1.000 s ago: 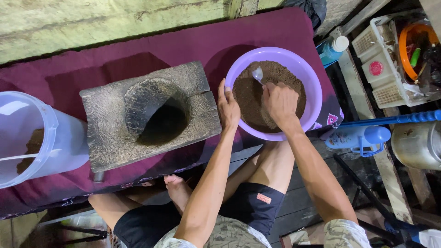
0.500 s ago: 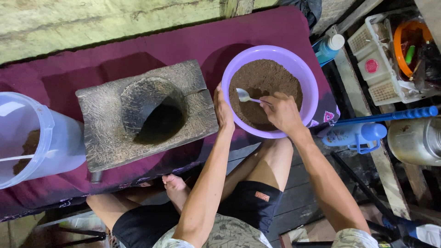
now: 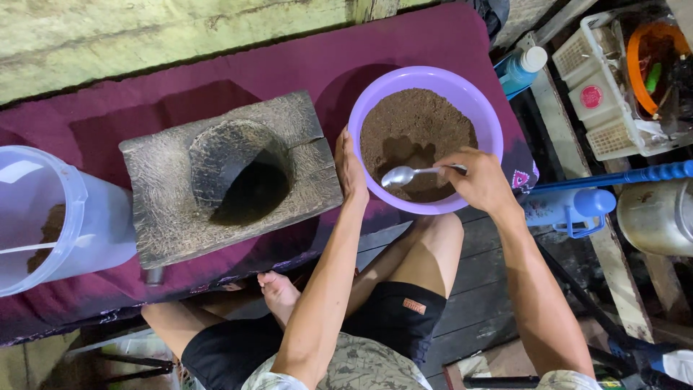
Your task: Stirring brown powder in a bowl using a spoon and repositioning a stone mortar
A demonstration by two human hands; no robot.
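1. Purple bowl (image 3: 491, 123): round, plastic, upright on the maroon cloth (image 3: 404, 50), just right of the wooden mortar block (image 3: 224, 180); near rim touched by the left hand (image 3: 349, 167) on its left side.
2. Brown powder (image 3: 419, 126): fine, dry, heaped inside the bowl, higher toward the far side, with a scooped hollow near the front.
3. Metal spoon (image 3: 403, 175): shiny, lying nearly level over the hollow, bowl end pointing left, handle pinched in the right hand (image 3: 480, 180); scoop looks empty.
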